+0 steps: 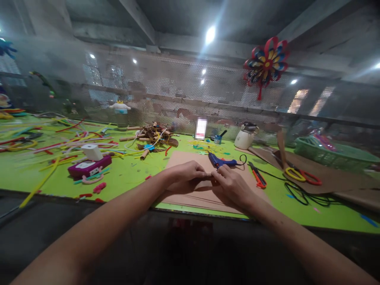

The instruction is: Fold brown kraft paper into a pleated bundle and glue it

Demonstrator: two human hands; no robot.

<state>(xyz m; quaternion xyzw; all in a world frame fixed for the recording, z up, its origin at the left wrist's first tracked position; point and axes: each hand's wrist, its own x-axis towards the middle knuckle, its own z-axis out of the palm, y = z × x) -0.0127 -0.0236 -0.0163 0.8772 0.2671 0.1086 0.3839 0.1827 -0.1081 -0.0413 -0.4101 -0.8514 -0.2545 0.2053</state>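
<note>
On my feed, my left hand (191, 174) and right hand (230, 183) pinch a brown paper piece (207, 177) nearly closed-fingered, over kraft sheets (185, 199) on the lime-green tabletop (18, 170); perforated screening (178, 85) stands behind, beneath a concrete ceiling (184, 19).

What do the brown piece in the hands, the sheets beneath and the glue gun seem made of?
Brown piece: perhaps paper, seemingly matte; too covered to be sure.
Sheets: probably kraft paper or card, matte, flat, thin-edged.
Glue gun: likely plastic, smooth moulded-looking blue body.
</note>
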